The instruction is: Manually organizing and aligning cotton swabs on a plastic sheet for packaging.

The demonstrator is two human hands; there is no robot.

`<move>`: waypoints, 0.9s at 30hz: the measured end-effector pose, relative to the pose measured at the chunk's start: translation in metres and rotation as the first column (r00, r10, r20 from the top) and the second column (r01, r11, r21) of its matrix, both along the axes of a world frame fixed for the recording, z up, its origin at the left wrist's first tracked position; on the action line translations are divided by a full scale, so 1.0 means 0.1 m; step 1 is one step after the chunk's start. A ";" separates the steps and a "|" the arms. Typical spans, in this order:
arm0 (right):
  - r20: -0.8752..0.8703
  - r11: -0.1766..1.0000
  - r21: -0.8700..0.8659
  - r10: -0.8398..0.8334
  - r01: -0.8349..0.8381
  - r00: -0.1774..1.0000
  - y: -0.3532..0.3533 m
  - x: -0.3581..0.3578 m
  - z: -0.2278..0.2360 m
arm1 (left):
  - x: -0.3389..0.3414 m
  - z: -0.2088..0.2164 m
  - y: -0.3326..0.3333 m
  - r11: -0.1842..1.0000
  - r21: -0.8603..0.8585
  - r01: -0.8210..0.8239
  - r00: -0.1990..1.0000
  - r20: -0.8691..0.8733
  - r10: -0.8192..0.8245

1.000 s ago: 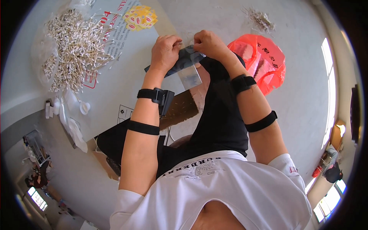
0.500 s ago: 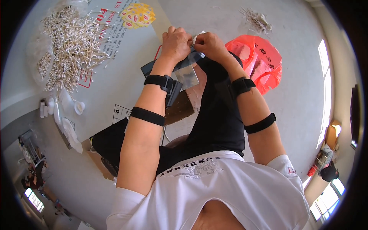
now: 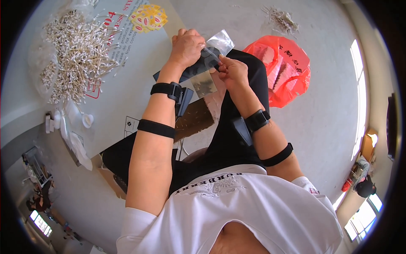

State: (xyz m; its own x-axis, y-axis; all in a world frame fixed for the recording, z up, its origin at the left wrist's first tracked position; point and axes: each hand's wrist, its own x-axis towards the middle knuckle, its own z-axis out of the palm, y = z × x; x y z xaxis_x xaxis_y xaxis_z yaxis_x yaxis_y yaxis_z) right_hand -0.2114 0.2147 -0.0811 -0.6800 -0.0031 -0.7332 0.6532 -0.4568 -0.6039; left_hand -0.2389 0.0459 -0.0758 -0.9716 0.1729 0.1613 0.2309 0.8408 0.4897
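A small see-through plastic bag (image 3: 221, 41) stretches between my two hands over the table's edge and my knee. My left hand (image 3: 187, 47) pinches one side of it, fingers closed. On its other side, lower and to the right, my right hand (image 3: 234, 73) grips the bag's edge between thumb and forefinger. Whether anything lies inside the bag, I cannot tell. A dark flat strip (image 3: 191, 73) is partly hidden under my left wrist, beside a flat see-through sheet (image 3: 204, 84). To the left, a big heap of cotton swabs (image 3: 78, 55) covers part of the table.
Yellow-and-white printed packets (image 3: 149, 18) lie at the table's far edge. A red plastic bag (image 3: 292, 67) with pink contents sits right of my knee. Loose swabs (image 3: 281, 20) are piled on the floor beyond. An open cardboard box (image 3: 195, 120) stands below the table edge.
My hands have moved apart: the right came down toward me, the left went slightly left. The see-through bag between them now shows, pulled out at a slant.
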 end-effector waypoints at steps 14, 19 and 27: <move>-0.295 0.977 0.201 0.129 -0.071 0.947 -0.21 0.21 -0.20 | 0.07 0.07 -0.25 0.999 -0.019 0.039 0.997 0.073 -0.038; -0.261 0.983 0.156 0.133 -0.094 0.956 -0.29 0.22 0.03 | 0.15 0.03 -0.28 0.999 0.052 -0.011 1.000 -0.025 0.012; -0.180 0.994 0.074 0.091 -0.079 0.979 -0.27 0.22 0.01 | 0.12 0.07 -0.13 0.999 -0.006 -0.031 0.999 0.040 0.031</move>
